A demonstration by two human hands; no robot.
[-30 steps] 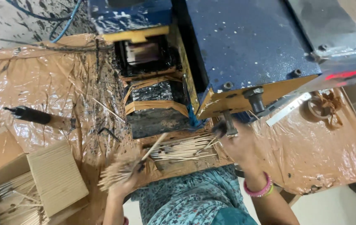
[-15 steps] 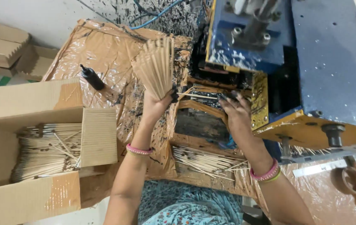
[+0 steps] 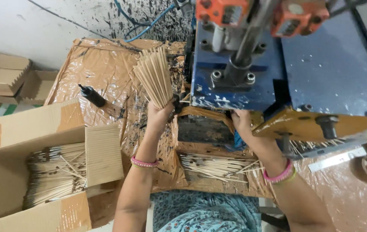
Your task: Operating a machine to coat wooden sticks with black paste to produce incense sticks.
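My left hand grips a fanned bundle of thin bamboo sticks, held upright next to the blue machine. My right hand reaches under the machine's front, its fingers partly hidden by the yellow metal plate; whether it holds anything I cannot tell. Below both hands a tray holds a loose pile of sticks with dark tips.
An open cardboard box at the left holds many sticks. More cardboard boxes sit at the far left. A black bottle lies on the brown plastic sheet. Blue hoses run along the spattered wall.
The view has tilted up, showing more of the machine. My left hand has kept the stick bundle raised. My right hand has moved further in under the machine's front.
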